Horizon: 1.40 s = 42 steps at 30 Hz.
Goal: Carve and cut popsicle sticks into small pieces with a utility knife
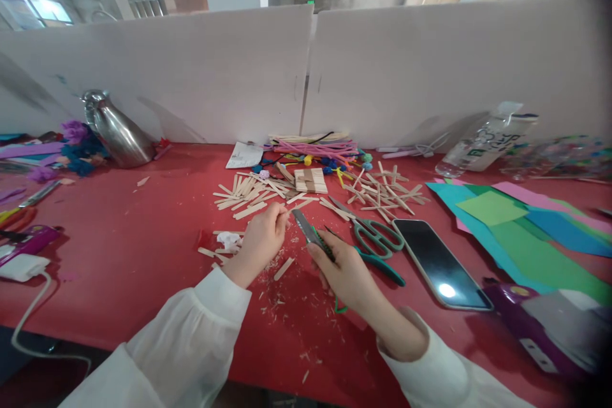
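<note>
My left hand (pixel 261 242) is closed in a pinch over the red table (pixel 119 248), holding a small wooden stick piece by its end. My right hand (pixel 342 271) is wrapped round a utility knife (pixel 308 229) whose grey blade points up and left toward the left hand's fingertips. Wood shavings (pixel 282 296) and a short stick piece (pixel 284 268) lie on the table below both hands. A pile of flat wooden sticks (pixel 248 194) lies just beyond the hands, and a small panel of joined sticks (pixel 310 180) sits behind them.
Green-handled scissors (pixel 377 239) and a phone (pixel 440 264) lie right of my right hand. Coloured paper sheets (pixel 521 223) and a purple glue gun (pixel 526 319) are at the right. A steel jug (pixel 117 131), pipe cleaners (pixel 318 150) and a plastic bottle (pixel 482 143) stand along the white partition.
</note>
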### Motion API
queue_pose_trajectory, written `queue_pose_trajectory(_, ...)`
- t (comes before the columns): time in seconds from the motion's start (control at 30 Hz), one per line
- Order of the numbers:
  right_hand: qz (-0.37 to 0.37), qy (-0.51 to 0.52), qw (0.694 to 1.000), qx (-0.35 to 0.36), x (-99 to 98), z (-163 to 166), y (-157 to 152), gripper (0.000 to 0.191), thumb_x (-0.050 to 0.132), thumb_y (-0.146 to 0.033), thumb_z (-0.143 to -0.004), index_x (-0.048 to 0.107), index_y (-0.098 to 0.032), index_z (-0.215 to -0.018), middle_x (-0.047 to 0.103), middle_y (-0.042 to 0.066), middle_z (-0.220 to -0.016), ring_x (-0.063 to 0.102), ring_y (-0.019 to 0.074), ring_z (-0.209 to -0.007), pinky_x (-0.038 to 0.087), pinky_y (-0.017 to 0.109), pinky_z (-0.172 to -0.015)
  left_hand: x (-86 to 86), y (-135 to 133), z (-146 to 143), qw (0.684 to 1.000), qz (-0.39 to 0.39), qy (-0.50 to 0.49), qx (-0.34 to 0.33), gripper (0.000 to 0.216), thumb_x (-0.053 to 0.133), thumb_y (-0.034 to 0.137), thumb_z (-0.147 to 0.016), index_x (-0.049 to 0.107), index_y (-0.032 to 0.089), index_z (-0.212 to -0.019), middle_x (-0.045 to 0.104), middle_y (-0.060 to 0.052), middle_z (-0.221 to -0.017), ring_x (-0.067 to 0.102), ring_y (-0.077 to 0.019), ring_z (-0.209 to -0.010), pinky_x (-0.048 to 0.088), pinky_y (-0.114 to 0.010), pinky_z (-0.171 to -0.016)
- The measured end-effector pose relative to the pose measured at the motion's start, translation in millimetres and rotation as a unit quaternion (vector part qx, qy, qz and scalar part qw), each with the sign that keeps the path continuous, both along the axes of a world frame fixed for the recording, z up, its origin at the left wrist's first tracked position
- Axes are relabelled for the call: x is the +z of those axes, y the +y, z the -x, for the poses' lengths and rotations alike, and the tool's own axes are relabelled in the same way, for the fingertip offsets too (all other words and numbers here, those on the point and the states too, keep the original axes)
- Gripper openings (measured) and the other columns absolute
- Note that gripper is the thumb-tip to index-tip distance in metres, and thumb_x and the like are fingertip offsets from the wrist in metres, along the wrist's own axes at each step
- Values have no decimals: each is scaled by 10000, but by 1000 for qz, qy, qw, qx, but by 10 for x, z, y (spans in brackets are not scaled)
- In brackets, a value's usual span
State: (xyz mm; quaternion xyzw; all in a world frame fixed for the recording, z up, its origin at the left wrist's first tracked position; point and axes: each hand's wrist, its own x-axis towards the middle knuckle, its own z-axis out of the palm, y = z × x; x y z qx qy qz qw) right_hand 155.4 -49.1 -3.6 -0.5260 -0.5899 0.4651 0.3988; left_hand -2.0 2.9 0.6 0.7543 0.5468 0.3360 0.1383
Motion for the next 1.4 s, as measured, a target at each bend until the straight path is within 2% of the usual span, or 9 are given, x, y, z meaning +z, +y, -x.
queue_pose_trajectory(0.2,3,-19,1000,-6,11,2,7,217,488,-444,-786,446,-239,-731,443,-73,-459,408,101,-301,319,226,-304,35,-17,-16,999,41,25,-17,232,368,205,-888,510,181,-706,582,-13,-640,534,-142,-565,338,-229,-547)
queue_pose_trajectory(0.33,47,30,998,2,19,52,2,230,486,-458,-768,424,-237,-750,481,-75,-506,414,87,-291,322,211,-288,-6,-16,-32,999,30,-18,-19,211,365,184,-885,501,180,-724,621,-20,-695,560,-143,-618,367,-231,-592)
queue_pose_trajectory(0.47,77,52,996,1,30,63,-10,229,468,-462,-767,410,-240,-751,474,-89,-499,414,82,-287,332,201,-286,-40,-4,-33,1000,7,7,-15,197,365,194,-887,503,184,-747,622,-27,-718,571,-152,-660,372,-238,-610)
queue_pose_trajectory(0.67,9,-22,1000,-18,7,15,-19,193,497,-415,-768,473,-239,-843,446,-90,-434,451,119,-277,346,226,-293,-37,-10,-21,998,-6,61,1,204,368,210,-890,490,190,-728,592,-29,-681,563,-163,-630,335,-235,-564)
queue_pose_trajectory(0.87,97,92,991,-6,20,120,-69,258,478,-477,-754,386,-237,-733,446,-119,-453,397,66,-258,321,181,-259,-86,-7,-54,999,-32,21,-6,189,372,134,-862,478,195,-717,623,-18,-704,588,-150,-662,371,-222,-609)
queue_pose_trajectory(1.0,126,161,979,-21,49,154,-65,294,513,-490,-724,396,-221,-722,472,-119,-475,382,40,-266,312,153,-253,-140,54,-68,998,-33,54,9,179,370,154,-875,504,192,-762,635,-36,-734,605,-165,-687,384,-231,-610)
queue_pose_trajectory(1.2,177,145,973,-5,149,22,-5,277,527,-459,-716,406,-211,-699,475,-109,-474,352,30,-267,286,142,-249,-109,90,-62,996,-28,88,0,173,382,180,-881,541,183,-813,647,-68,-774,615,-189,-733,392,-245,-618)
queue_pose_trajectory(1.3,143,72,987,14,147,-50,4,248,486,-447,-752,399,-219,-715,472,-100,-489,369,49,-274,312,169,-267,-57,87,-46,1000,19,13,-17,219,392,212,-870,520,177,-696,621,-46,-665,577,-165,-611,381,-241,-571)
queue_pose_trajectory(1.4,3,-50,999,11,101,-99,8,211,454,-422,-791,415,-221,-738,458,-80,-504,416,80,-315,337,200,-324,-51,143,16,975,162,-150,-27,264,385,253,-860,498,169,-637,596,-14,-570,465,-101,-419,346,-209,-459)
